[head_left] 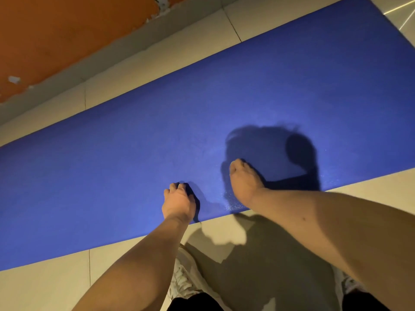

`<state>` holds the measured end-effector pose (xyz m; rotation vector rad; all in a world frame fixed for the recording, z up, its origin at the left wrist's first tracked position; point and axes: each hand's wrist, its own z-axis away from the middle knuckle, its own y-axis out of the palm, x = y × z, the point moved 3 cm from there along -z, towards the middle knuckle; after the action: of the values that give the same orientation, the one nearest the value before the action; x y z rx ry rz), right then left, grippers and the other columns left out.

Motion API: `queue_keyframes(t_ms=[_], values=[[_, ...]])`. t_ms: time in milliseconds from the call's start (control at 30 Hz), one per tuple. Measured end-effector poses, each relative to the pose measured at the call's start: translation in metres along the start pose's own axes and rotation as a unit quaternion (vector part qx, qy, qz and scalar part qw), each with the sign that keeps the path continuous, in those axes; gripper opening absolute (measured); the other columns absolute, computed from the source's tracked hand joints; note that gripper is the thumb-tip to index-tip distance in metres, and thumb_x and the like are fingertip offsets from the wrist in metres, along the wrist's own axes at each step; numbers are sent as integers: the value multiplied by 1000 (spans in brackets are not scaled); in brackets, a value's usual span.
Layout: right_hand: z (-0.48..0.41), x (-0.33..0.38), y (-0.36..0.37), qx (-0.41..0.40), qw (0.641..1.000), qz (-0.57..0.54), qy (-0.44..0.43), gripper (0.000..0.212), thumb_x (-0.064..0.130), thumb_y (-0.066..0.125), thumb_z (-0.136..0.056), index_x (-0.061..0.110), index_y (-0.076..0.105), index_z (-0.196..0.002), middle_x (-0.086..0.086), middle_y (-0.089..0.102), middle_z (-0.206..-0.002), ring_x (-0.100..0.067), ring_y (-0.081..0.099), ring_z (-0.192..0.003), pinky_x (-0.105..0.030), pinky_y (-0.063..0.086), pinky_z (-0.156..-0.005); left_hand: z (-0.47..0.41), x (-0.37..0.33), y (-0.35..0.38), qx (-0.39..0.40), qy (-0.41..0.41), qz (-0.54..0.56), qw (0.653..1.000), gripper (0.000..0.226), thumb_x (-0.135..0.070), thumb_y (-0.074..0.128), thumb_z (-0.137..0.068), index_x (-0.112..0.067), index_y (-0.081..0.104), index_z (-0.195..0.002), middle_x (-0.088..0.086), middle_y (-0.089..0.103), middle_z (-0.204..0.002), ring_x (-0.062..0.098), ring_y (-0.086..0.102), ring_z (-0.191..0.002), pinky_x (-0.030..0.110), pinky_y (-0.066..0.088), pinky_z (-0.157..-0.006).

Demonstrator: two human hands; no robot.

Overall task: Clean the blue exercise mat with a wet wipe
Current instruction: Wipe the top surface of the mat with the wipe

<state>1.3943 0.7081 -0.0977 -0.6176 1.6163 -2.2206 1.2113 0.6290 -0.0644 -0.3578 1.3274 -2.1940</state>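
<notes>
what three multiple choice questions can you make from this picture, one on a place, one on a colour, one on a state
1. Where are the left hand and the right hand?
A. raised in the air
B. on the blue exercise mat, close to its near edge
C. clasped together

2. What colour is the wall beyond the mat?
A. orange
B. green
C. white

3. How does the mat lie?
A. rolled up
B. folded in half
C. spread flat on the tiled floor

Answers:
1 B: both hands are down on the blue surface just inside the near edge, apart from each other.
2 A: the painted wall at the upper left is orange.
3 C: the mat runs flat across the tiles with no roll or fold in view.
</notes>
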Motion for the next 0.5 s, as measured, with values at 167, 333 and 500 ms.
queue_keyframes(t_ms=[167, 333, 500], values=[[21, 48, 9, 120, 975, -179, -57, 28, -4, 42, -93, -11, 50, -119, -20, 47, -133, -22, 40, -102, -15, 32, -74, -6, -2, -6, 44, -8, -31, 999, 43, -24, 45, -100, -18, 45, -143, 0, 35, -143, 24, 33, -130, 37, 48, -91], [6, 18, -13, 166, 907, -386, -38, 37, 5, 51, -98, 27, 66, -124, -4, 56, -110, -19, 47, -96, -20, 35, -72, -2, -10, -24, 77, -33, 47, 995, 31, -19, 50, -97, -19, 61, -126, 3, 60, -125, 26, 57, -111, 33, 49, -87], [12, -19, -18, 217, 768, -580, 163, 27, 0, 53, -92, 19, 70, -84, -2, 69, -88, -17, 61, -83, -26, 48, -75, 18, -39, -34, 110, -92, 409, 901, 9, -5, 57, -99, -4, 62, -92, 10, 59, -77, 22, 53, -60, 23, 46, -48]])
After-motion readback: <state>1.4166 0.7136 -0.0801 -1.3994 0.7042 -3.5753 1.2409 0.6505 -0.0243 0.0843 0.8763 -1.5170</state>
